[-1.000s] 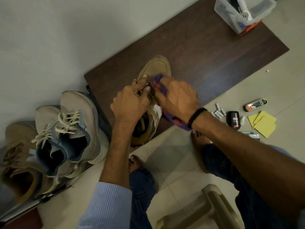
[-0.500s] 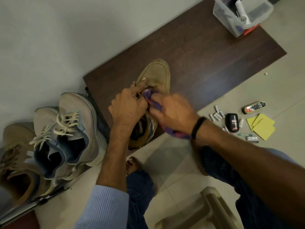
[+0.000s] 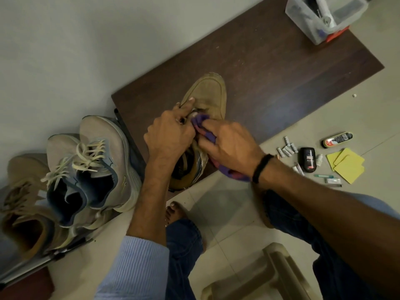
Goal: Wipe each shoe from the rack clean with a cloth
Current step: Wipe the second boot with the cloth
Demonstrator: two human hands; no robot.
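A tan suede shoe [image 3: 208,92] lies on the dark wooden board [image 3: 270,68], toe pointing away from me. My left hand [image 3: 168,135] grips the shoe at its lace area, fingers curled over the upper. My right hand [image 3: 232,146] holds a purple cloth [image 3: 202,123] bunched against the shoe's tongue and right side; the cloth's tail hangs out under my wrist. To the left, on the metal rack [image 3: 43,259], stand a pair of grey-and-blue sneakers [image 3: 95,167] and another tan shoe [image 3: 23,204].
A clear plastic box [image 3: 324,18] of supplies stands on the board's far right corner. On the floor at right lie small batteries [image 3: 286,147], a black container [image 3: 307,159], a shoe-polish tin [image 3: 337,140] and yellow pads [image 3: 346,164]. A beige plastic stool [image 3: 259,276] is below. My bare feet rest on the tiles.
My right hand with the cloth slid down the shoe toward its opening, then back up a little. The left hand kept its grip on the shoe.
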